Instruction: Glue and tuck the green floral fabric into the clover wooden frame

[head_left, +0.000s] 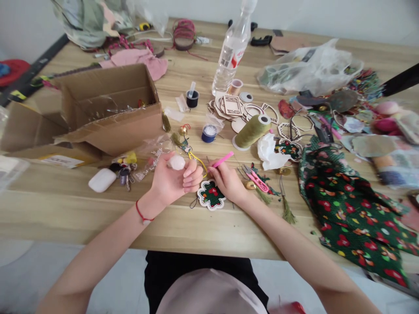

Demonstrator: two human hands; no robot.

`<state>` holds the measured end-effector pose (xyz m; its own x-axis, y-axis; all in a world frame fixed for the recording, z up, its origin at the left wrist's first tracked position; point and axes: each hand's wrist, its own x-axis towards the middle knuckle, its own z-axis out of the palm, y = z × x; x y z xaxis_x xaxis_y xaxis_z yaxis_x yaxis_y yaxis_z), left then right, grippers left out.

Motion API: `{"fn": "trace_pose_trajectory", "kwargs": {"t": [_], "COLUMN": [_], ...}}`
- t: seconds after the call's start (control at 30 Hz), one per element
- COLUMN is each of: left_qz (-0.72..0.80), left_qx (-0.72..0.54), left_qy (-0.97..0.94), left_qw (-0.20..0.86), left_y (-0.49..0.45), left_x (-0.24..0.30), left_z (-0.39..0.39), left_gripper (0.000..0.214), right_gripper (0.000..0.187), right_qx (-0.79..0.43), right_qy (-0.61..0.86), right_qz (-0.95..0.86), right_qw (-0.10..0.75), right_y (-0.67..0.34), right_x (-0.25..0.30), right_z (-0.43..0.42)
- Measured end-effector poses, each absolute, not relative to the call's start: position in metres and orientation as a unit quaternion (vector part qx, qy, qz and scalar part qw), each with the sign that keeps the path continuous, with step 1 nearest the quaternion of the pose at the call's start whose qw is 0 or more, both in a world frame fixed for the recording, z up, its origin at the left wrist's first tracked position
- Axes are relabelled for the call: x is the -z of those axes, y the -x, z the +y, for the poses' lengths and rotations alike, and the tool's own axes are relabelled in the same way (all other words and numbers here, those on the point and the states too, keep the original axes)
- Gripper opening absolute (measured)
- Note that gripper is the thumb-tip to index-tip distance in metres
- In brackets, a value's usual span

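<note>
My left hand [175,179] is palm-up over the table's near edge, fingers curled around a yellow cord [197,159] that runs up to a small tasselled charm [183,141]. A white ball [176,162] rests against its thumb. My right hand [225,181] is closed around a thin pink tool [223,159], its tip pointing toward the cord. Just below both hands lies a round fabric-covered ornament [211,194], green with red flowers and a white scalloped border.
An open cardboard box [108,109] stands at the left. A spool of olive thread [252,131], pink snips [258,181], wooden cut-outs [234,107], a plastic bottle [233,48] and floral green fabric [353,209] crowd the right. A white case [102,180] lies near keys.
</note>
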<state>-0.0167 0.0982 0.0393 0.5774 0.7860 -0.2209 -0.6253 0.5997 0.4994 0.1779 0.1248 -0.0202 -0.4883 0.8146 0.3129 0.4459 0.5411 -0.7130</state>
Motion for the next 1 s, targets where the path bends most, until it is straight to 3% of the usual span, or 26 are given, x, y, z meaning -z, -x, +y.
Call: {"fn": "trace_pose_trajectory", "kwargs": {"t": [0.27,0.53,0.7,0.9,1.0], "left_qz": [0.208,0.34,0.376,0.407,0.403], "left_qx": [-0.424,-0.547,-0.551,-0.544,-0.533], "left_qy": [-0.332,-0.524,-0.593,-0.607,-0.545], "left_qw": [0.816,0.557,0.451,0.412,0.506], "left_y": [0.022,0.031,0.036,0.041,0.045], "left_x": [-0.049,-0.059,-0.054,-0.049,-0.044], "left_z": [0.094,0.093,0.088,0.08,0.073], "left_gripper": [0.048,0.057,0.058,0.052,0.046], "right_gripper": [0.02,0.022,0.028,0.018,0.014], "right_qx": [-0.267,-0.18,-0.04,0.007,0.024], "right_qy": [0.371,0.26,0.158,0.105,0.095], "right_qz": [-0.826,-0.839,-0.89,-0.904,-0.902], "right_qw": [0.33,0.442,0.425,0.414,0.421], "right_y": [-0.177,-0.187,-0.19,-0.183,-0.181], "right_x": [0.02,0.009,0.0,-0.004,-0.006], "right_z": [0.126,0.115,0.103,0.092,0.091]}}
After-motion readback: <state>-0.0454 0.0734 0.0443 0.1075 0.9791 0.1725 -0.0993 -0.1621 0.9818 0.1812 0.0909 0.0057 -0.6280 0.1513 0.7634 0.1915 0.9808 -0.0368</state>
